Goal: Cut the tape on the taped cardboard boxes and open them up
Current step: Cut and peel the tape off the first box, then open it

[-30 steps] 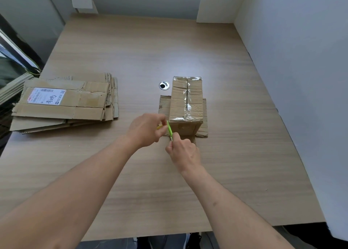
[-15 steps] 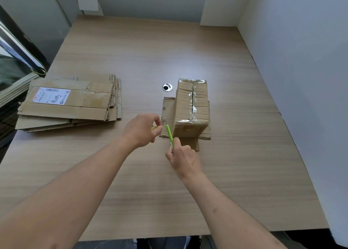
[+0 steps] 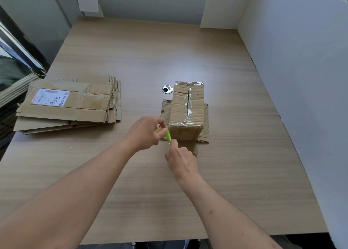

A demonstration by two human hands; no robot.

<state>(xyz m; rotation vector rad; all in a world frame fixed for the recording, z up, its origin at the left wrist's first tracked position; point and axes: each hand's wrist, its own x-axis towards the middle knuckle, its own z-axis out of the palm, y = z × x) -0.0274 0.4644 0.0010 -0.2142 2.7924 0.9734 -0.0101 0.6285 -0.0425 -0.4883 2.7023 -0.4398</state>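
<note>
Together our hands work just in front of the taped box [image 3: 187, 109]: our right hand [image 3: 181, 162] pinches the green cutter [image 3: 169, 135], our left hand [image 3: 146, 133] curls its fingers round the cutter's far end.

Head view, forward-down over table [image 3: 235, 154]

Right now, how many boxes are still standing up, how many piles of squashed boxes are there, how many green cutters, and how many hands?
Standing taped cardboard box: 1
Pile of flattened boxes: 1
Green cutter: 1
Hands: 2, left hand and right hand, both at the cutter
Total: 5
</note>
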